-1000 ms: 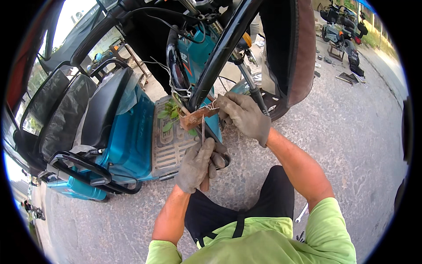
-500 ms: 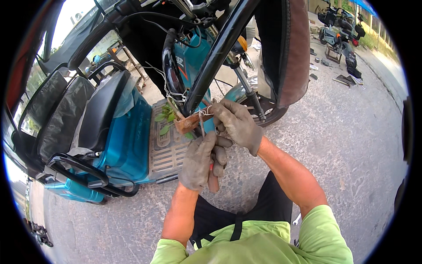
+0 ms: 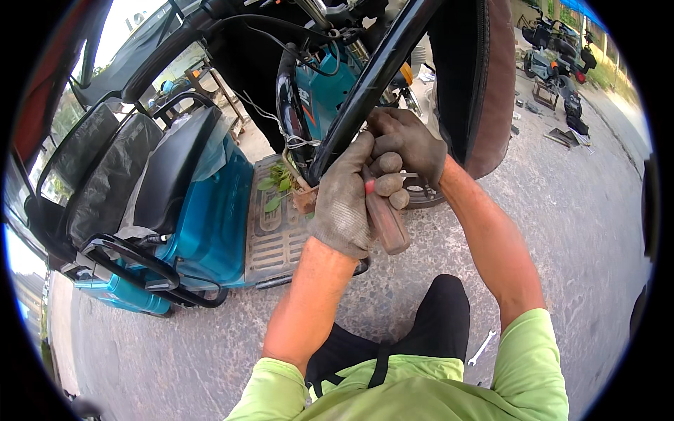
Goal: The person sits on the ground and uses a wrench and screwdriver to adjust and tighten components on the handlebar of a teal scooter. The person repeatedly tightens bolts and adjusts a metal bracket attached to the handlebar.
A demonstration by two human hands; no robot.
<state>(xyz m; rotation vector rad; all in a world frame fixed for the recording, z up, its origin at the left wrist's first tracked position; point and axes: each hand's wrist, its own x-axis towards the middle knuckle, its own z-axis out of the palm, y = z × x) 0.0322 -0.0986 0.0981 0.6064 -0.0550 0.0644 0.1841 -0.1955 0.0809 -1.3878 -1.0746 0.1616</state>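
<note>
My left hand [image 3: 346, 195] wears a grey work glove and is closed round a screwdriver. The screwdriver's worn reddish-brown handle [image 3: 388, 224] points down toward me, and its shaft is hidden by the fingers. A short metal tip [image 3: 408, 175] pokes out between the left fingers; I cannot tell what it belongs to. My gloved right hand [image 3: 414, 144] is closed against the left one, its fingertips at the black frame tube [image 3: 365, 91]; what they pinch is hidden. Thin white wire [image 3: 293, 142] is wound near the tube's foot, beside a rusty brown bracket [image 3: 305, 201] mostly covered by my left hand.
A blue three-wheeled vehicle with black seats [image 3: 172, 168] and a ribbed footboard [image 3: 274, 245] stands at left. Green leaves [image 3: 272, 186] lie on the footboard. A padded brown cover [image 3: 491, 91] hangs at right. On the ground lies a wrench [image 3: 481, 348]; parked scooters [image 3: 554, 63] stand far right.
Both hands have come together and moved up and right, toward the tube. The screwdriver handle has turned and shows more. The wire between the hands is now hidden, and the view has shifted slightly.
</note>
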